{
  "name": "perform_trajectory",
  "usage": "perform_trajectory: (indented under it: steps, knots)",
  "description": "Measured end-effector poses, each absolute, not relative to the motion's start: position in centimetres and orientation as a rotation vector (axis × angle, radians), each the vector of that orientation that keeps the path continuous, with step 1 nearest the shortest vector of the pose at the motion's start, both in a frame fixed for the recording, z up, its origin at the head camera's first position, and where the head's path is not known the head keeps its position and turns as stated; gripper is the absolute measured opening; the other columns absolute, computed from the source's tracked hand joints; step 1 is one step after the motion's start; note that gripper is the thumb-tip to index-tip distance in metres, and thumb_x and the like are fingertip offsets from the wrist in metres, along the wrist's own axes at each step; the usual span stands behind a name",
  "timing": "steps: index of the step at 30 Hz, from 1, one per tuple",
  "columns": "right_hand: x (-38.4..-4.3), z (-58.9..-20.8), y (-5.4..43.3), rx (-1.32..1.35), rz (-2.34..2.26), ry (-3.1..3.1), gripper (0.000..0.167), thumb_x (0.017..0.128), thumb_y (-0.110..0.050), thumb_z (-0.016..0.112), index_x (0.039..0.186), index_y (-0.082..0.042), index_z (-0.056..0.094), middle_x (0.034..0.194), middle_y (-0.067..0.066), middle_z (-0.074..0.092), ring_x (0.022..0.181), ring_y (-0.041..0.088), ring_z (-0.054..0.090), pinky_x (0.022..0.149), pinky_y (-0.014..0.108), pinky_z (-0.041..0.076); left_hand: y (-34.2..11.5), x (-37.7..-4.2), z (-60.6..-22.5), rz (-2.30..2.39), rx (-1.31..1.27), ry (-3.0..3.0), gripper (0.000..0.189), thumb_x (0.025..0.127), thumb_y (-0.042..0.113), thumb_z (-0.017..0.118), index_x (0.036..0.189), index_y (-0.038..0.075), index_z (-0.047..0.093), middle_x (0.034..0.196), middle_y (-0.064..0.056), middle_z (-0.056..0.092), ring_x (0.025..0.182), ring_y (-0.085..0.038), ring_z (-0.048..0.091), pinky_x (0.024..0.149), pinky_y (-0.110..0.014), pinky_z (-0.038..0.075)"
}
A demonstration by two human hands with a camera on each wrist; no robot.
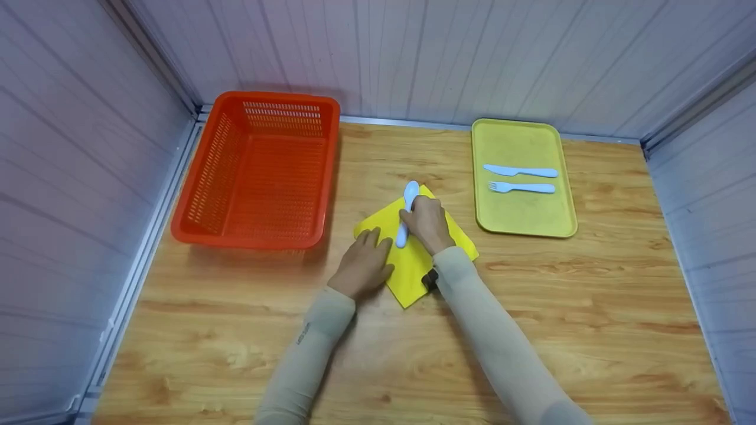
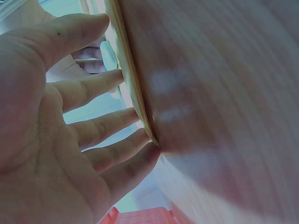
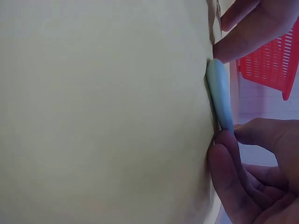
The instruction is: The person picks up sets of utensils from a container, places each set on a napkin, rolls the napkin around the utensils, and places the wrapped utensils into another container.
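Note:
A light-blue spoon [image 1: 401, 235] lies over a yellow cloth [image 1: 407, 283], its bowl toward the far corner. My right hand [image 1: 428, 221] pinches the spoon's handle between thumb and fingers, low against the cloth; the right wrist view shows the handle end [image 3: 218, 88] sticking out past the fingertips. With fingers spread and fairly straight, my left hand [image 1: 362, 264] rests on the cloth's left edge. In the left wrist view its fingertips [image 2: 152, 151] press along that edge, and nothing is gripped in the palm.
At the left stands a red-orange perforated basket [image 1: 254, 241]. A yellow tray [image 1: 520, 218] at the right carries a light-blue knife [image 1: 520, 171] and fork [image 1: 522, 188]. Pale panel walls [image 1: 413, 59] enclose the wooden table [image 1: 590, 330] at the back and sides.

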State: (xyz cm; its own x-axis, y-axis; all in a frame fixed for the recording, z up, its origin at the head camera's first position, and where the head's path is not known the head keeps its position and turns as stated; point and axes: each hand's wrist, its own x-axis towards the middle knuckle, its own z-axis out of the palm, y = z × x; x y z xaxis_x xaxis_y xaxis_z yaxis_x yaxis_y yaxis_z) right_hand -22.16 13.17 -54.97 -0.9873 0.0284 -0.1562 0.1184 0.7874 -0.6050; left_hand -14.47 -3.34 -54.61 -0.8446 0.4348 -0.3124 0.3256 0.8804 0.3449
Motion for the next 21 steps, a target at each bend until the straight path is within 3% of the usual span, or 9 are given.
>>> perform_trajectory:
  steps: [15, 21]
  knots:
    - [-21.78, -54.97, 13.67, 0.056, -0.995, 2.878, 0.040, 0.094, -0.023, 0.066, 0.060, -0.012, 0.047, 0.051, -0.003, 0.046, 0.043, 0.011, 0.044, 0.042, 0.025, 0.036, -3.46, -14.48, -54.95, 0.377, 0.598, 2.706, 0.056, 0.099, 0.031, 0.059, 0.148, 0.006, 0.046, 0.157, -0.024, 0.030, 0.144, -0.042, 0.027, 0.115, -0.050, 0.029]
    - [-21.79, -54.72, 14.06, 0.046, -1.024, 2.823, 0.033, 0.095, -0.025, 0.065, 0.066, -0.009, 0.061, 0.055, -0.002, 0.053, 0.046, 0.011, 0.048, 0.044, 0.024, 0.039, -3.50, -14.39, -54.70, 0.422, 0.557, 2.676, 0.056, 0.101, 0.031, 0.056, 0.150, 0.007, 0.045, 0.159, -0.023, 0.026, 0.146, -0.040, 0.024, 0.117, -0.048, 0.025]
